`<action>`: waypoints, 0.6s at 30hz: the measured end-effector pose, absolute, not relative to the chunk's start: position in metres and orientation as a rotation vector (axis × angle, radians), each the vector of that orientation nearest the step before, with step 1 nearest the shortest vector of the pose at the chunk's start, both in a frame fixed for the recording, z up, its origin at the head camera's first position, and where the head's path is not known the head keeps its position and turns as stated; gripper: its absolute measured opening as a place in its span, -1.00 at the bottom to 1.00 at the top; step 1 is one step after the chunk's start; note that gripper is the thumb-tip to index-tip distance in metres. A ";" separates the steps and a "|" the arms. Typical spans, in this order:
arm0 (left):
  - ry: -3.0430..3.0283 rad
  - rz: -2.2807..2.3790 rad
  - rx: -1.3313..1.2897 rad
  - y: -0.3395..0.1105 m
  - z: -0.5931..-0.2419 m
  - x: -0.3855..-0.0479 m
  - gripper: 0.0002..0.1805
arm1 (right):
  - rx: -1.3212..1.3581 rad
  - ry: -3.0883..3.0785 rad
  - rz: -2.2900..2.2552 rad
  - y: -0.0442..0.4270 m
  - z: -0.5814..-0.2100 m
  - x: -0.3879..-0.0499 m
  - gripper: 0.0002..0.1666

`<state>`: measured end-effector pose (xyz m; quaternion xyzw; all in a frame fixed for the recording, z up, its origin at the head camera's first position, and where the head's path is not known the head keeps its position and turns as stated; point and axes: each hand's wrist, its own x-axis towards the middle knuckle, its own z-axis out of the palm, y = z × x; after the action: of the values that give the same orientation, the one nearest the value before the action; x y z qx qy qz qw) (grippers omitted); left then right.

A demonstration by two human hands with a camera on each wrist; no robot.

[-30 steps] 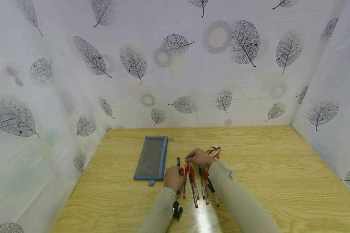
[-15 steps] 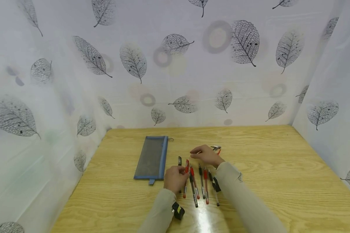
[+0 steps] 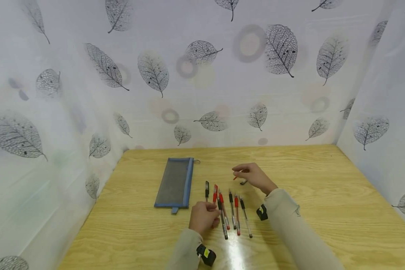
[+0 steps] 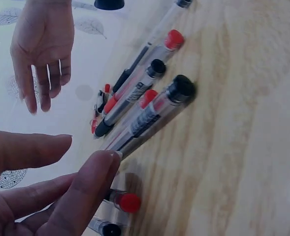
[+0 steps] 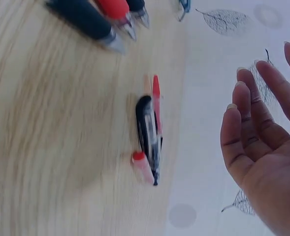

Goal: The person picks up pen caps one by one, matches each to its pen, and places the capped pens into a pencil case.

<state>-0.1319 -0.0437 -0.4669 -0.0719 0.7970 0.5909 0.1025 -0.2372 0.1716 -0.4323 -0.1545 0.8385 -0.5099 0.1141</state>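
Note:
Several gel pens with black or red grips lie in a rough row on the table. At the row's left, a black capped pen (image 3: 207, 188) and a red capped pen (image 3: 215, 190) are partly covered by my left hand (image 3: 202, 218). That hand is low over the pens, thumb and forefinger apart in the left wrist view, fingertip close to a clear black-ended pen (image 4: 149, 118). Farther back, my right hand (image 3: 255, 177) hovers with loosely bent fingers and no object in them. Below it lie loose caps, including a black cap (image 5: 147, 125) and a red cap (image 5: 156, 98).
A grey mesh pouch (image 3: 173, 182) with blue edging lies flat to the left of the pens. The wooden table (image 3: 131, 232) meets a leaf-patterned curtain (image 3: 229, 86) at the back and sides. Small black devices are strapped to both wrists.
My right hand has moved right and away from the red capped pen, over to the loose caps. The left hand has shifted slightly toward me.

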 end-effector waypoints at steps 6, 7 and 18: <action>2.347 1.738 -0.228 -0.041 -0.466 -0.129 -0.72 | -0.428 2.449 -1.542 0.187 -0.432 -0.235 -0.53; 2.354 1.731 -0.229 -0.041 -0.466 -0.129 -0.72 | -0.426 2.449 -1.546 0.189 -0.433 -0.234 -0.53; 2.399 1.733 -0.217 -0.036 -0.461 -0.124 -0.70 | -0.400 2.507 -1.543 0.207 -0.434 -0.232 -0.43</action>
<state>-0.1236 -0.0357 -0.4614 -0.0729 0.8053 0.5819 0.0872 -0.2321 0.2071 -0.4345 -0.1340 0.8407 -0.5176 0.0854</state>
